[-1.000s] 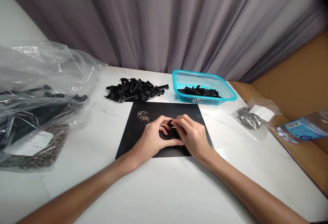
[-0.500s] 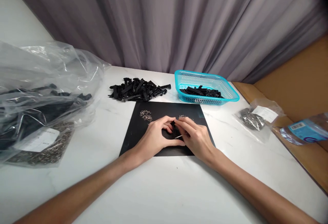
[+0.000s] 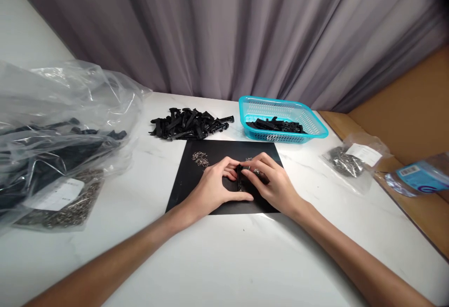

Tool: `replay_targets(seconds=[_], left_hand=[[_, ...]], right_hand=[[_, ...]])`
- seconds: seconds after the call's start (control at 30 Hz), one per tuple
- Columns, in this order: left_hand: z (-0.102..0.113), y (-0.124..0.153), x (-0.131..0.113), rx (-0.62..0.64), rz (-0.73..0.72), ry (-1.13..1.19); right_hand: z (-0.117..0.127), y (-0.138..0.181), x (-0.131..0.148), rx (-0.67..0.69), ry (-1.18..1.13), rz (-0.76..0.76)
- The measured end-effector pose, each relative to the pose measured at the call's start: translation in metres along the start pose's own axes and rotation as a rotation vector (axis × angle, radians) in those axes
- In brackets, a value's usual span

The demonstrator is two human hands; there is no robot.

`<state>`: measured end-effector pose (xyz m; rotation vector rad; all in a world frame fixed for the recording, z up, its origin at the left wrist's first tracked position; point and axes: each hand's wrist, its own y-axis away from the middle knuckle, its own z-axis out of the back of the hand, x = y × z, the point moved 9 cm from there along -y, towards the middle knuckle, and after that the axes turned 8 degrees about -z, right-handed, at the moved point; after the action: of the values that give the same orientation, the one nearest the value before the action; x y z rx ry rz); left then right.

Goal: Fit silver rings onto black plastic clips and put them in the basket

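Note:
A slim black plastic part (image 3: 239,178) stands lengthwise between my hands over a black mat (image 3: 191,190). The curled fingers of my left hand (image 3: 213,183) hold it near its far end, while the left thumb stretches out below its near end. From the other side, my right hand (image 3: 275,183) has its thumb and forefinger closed at the part's upper end. Any small piece between those fingertips is hidden. Small metal pieces (image 3: 200,158) lie in a heap beyond my left hand. A second heap of metal pieces (image 3: 249,159) is partly covered by my right hand.
Black plastic parts (image 3: 189,123) are piled behind the mat. A blue basket (image 3: 317,131) with similar parts stands right of them. Clear bags (image 3: 79,201) of metal and black pieces lie left. A smaller bag of metal pieces (image 3: 345,162) and a blue-labelled package (image 3: 419,176) lie right.
My right hand has shifted up toward the part's far end and its fingers have straightened somewhat. The thin metal rod seen by its fingers no longer shows. My left hand stays in place.

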<state>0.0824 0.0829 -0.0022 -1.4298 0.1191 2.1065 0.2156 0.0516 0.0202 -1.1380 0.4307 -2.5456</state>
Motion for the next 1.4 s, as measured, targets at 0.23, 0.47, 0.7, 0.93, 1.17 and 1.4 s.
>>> replay_targets(seconds=[0.23, 0.47, 0.7, 0.93, 1.17, 1.4], left_hand=[[0.001, 0.001, 0.004, -0.004, 0.013, -0.01], [0.0, 0.001, 0.003, 0.008, 0.022, -0.017], [-0.001, 0.0, 0.004, 0.006, 0.033, -0.019], [-0.002, -0.001, 0.005, 0.01, 0.03, -0.024], [-0.002, -0.002, 0.003, 0.023, 0.013, -0.033], [-0.003, -0.006, 0.0, 0.066, -0.014, -0.03]], right_hand=[[0.035, -0.006, -0.009, -0.232, -0.061, -0.055], [0.013, -0.013, -0.039, -0.066, -0.495, -0.294], [0.0, -0.02, -0.039, -0.03, -0.614, -0.296], [-0.004, -0.019, -0.038, -0.013, -0.643, -0.291], [0.0, -0.018, -0.031, -0.024, -0.57, -0.246], [-0.001, -0.015, -0.027, -0.011, -0.513, -0.209]])
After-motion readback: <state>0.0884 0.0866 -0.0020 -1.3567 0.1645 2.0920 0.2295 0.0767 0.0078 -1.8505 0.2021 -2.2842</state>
